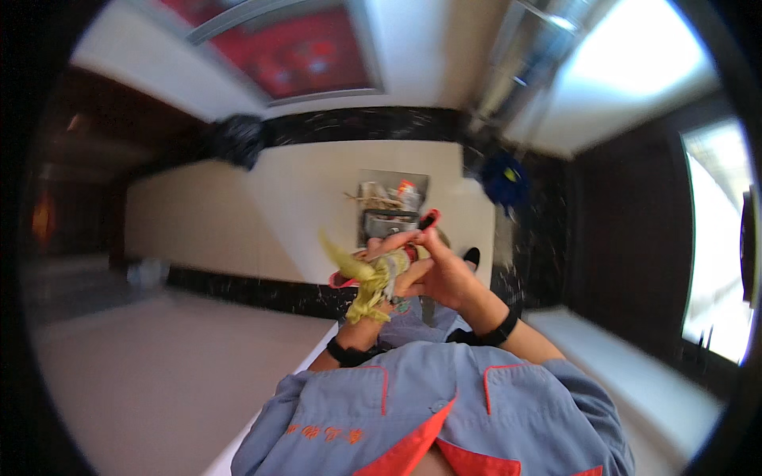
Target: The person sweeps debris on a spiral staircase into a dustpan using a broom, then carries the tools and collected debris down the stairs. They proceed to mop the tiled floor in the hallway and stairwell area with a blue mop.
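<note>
My left hand (391,243) is partly hidden beneath a yellow-green cloth bundle (381,279) with loose, knotted ends, which it grips. From the right, my right hand (446,275) holds the same bundle, its fingers against the side. A red band shows between the hands. Dark pieces with pink-red edges stick out at both ends, one past my right thumb (430,219) and one at the left (343,279); blur keeps me from telling what they are. Just beyond my hands, a grey dustpan (390,226) on the floor contains litter, including a bright orange-red wrapper.
A black plastic bag (238,140) lies by the dark baseboard at the left. A blue mop head (505,180) rests in the right corner near metal poles. A red framed panel (297,53) hangs on the wall. One black shoe (472,259) shows right of my hands.
</note>
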Motion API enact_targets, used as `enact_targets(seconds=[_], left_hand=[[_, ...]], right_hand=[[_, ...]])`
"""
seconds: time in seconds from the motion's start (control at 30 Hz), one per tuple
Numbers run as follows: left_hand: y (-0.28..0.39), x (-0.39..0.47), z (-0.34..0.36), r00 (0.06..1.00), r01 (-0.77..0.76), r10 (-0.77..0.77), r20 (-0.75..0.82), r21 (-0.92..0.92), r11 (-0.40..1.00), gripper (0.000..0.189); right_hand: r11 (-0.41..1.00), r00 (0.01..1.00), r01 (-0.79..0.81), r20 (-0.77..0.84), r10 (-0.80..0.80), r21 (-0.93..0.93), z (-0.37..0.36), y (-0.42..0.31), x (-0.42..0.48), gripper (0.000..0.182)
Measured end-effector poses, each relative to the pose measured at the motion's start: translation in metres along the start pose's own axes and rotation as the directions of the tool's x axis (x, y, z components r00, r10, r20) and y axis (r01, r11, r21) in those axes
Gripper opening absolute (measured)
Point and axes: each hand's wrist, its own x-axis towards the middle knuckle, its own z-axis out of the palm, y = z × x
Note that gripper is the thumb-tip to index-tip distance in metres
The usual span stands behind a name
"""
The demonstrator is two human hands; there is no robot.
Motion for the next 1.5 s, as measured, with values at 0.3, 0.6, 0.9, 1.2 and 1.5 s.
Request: enact_targets(seconds=[0.3, 0.6, 0.9, 1.2, 1.5], left_hand=[[-0.035, 0.005, 0.021, 0.964, 0.202, -0.091, 0.250, -0.463, 0.863, 0.045], [-0.075, 0.075, 0.033, 0.914, 0.394, -0.333, 0.230, -0.321, 0.861, 0.053], [-0.094, 0.077, 0.045, 0.814, 0.249, -0.198, 0.545, -0.021, 0.968, 0.056], [-0.095, 0.080, 0.073, 0.451, -0.006, -0.056, 0.891, 0.066, 0.998, 0.050], [-0.154, 0.071, 0.095, 0.064, -0.222, 0.159, 0.985, -0.142, 0.965, 0.052]], right_hand=[[0.957, 0.808, 0.284, -0.553, -0.204, 0.062, -0.083, 0.068, -0.141, 0.021], [0.938, 0.633, 0.218, -0.771, 0.074, 0.269, -0.109, 0.175, -0.299, 0.055], [0.981, 0.173, 0.193, -0.984, -0.042, -0.008, -0.142, 0.287, -0.260, 0.059], [0.980, -0.128, 0.177, -0.985, 0.119, 0.095, -0.122, 0.361, -0.178, 0.051], [0.923, 0.073, 0.312, -0.974, 0.213, 0.225, 0.032, 0.415, -0.101, 0.059]])
